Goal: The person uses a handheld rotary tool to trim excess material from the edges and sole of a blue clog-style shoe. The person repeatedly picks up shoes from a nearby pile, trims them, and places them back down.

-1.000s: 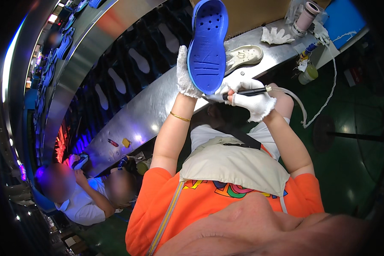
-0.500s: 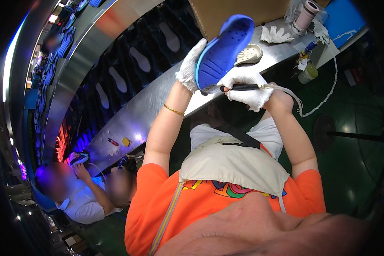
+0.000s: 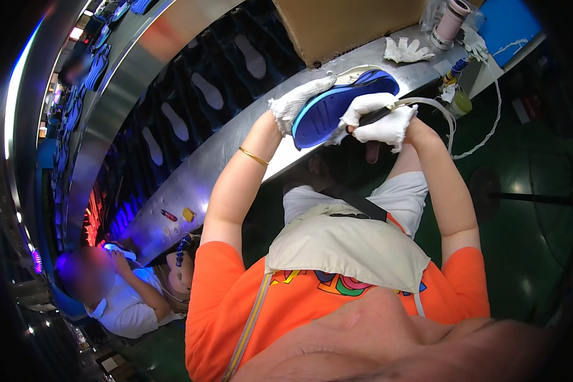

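A blue clog [image 3: 332, 116] with a lighter blue rim is held above the metal bench's front edge, its inside facing me. My left hand [image 3: 302, 102], in a white knit glove, is closed around its far left side. My right hand [image 3: 381, 121], also gloved with bare fingertips showing, grips a black-handled tool [image 3: 375, 116] with a pale cord trailing from its back end. That hand is at the clog's near right side; the tool's working tip is hidden by the fingers and clog. Behind the blue clog, a cream clog [image 3: 358, 70] is partly covered.
White gloves [image 3: 407, 50], a pink tumbler [image 3: 451, 24] and a cardboard box [image 3: 350, 28] sit at the back. A dark conveyor [image 3: 207, 92] carrying pale insole shapes runs along the metal bench [image 3: 219, 153]. A co-worker [image 3: 130, 293] sits at the lower left.
The blue clog has come down and turned, its toe swinging to the right. My right hand with the tool has shifted from near the heel to further along the clog's side.
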A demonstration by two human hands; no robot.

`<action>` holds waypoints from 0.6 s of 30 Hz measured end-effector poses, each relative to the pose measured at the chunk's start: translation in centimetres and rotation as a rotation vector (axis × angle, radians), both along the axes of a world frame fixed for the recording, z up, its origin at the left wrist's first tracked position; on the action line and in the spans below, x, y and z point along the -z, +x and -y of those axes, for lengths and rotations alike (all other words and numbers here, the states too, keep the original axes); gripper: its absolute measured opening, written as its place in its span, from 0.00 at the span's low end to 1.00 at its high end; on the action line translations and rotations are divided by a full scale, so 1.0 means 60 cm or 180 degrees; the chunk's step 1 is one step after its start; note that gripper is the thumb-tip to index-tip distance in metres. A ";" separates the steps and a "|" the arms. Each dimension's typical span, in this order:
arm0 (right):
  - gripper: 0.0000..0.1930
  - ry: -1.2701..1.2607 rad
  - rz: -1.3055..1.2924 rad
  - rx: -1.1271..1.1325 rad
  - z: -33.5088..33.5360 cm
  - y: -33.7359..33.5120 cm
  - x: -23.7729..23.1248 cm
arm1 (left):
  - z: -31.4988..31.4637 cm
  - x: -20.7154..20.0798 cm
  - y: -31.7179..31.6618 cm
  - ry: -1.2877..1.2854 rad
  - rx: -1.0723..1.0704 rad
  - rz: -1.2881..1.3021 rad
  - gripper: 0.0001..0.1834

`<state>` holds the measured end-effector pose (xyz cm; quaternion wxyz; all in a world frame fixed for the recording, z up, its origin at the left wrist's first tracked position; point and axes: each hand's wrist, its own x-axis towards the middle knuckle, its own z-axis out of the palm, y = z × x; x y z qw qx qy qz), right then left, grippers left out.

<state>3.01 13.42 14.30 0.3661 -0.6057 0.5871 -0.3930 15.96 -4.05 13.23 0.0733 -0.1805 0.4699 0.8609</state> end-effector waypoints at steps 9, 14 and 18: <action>0.06 -0.0051 0.0235 -0.0094 -0.011 -0.037 -0.007 | 0.000 -0.006 0.004 0.0265 -0.0108 0.0104 0.26; 0.06 0.0051 0.1340 0.0389 -0.041 -0.019 -0.035 | -0.010 -0.008 0.033 0.0933 -0.0478 -0.0560 0.28; 0.04 -0.0919 0.1378 0.0907 -0.020 0.060 -0.003 | -0.033 0.009 0.037 0.1425 -0.0637 -0.1638 0.37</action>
